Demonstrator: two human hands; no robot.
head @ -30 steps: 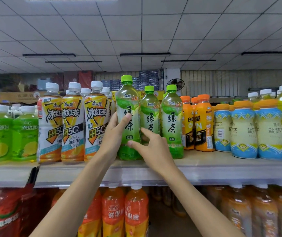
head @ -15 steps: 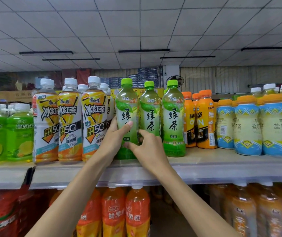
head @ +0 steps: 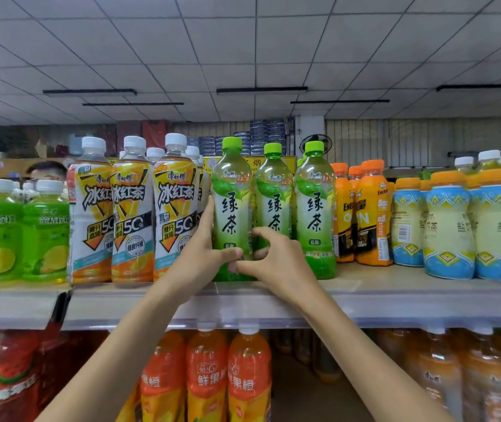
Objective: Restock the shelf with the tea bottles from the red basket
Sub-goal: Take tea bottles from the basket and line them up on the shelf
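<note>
A green tea bottle (head: 232, 196) with a green cap stands upright at the front of the top shelf (head: 395, 303). My left hand (head: 202, 254) wraps its left side and lower front. My right hand (head: 273, 263) grips its lower right side, thumb meeting the left thumb. Two more green tea bottles (head: 274, 196) (head: 315, 208) stand just to its right, one set slightly further back. The red basket is out of view.
Yellow iced tea bottles (head: 174, 214) stand directly left of the held bottle, green lemon drinks (head: 45, 236) further left. Orange energy bottles (head: 372, 214) and blue-patterned bottles (head: 448, 226) fill the right. Orange juice bottles (head: 206, 379) line the shelf below. A person's head (head: 46, 172) shows behind the shelf at the left.
The held green tea bottle has moved back and down onto the shelf, in line with its neighbours. My right hand has closed in on its base.
</note>
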